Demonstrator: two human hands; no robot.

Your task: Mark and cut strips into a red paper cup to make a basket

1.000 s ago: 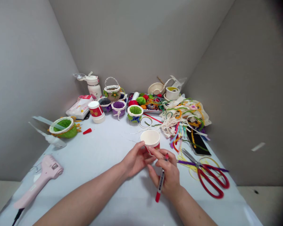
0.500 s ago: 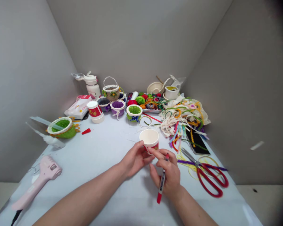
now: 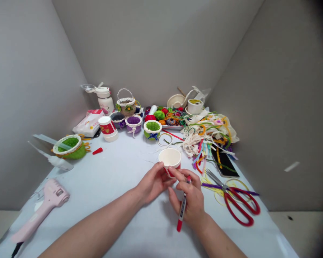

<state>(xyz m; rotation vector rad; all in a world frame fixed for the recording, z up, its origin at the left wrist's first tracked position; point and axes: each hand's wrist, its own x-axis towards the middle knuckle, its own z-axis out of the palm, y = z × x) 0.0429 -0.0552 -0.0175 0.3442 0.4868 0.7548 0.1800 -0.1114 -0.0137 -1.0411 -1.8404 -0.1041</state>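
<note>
Several yarn-trimmed baskets (image 3: 133,128), left of the counter's (image 3: 129,157) middle, look finished. Rightward, the left hand (image 3: 156,183) grips a paper cup (image 3: 170,157); it shows no such trimming, so most work seems left. The right hand (image 3: 190,196), fingers bent, grasps a red-ended pen (image 3: 183,206), index finger at the cup's front.

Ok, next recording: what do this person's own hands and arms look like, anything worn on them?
The left hand and right hand are both bare, with no gloves, rings or bracelets to be seen. The left forearm and right forearm show no sleeve or watch within the picture.
</note>
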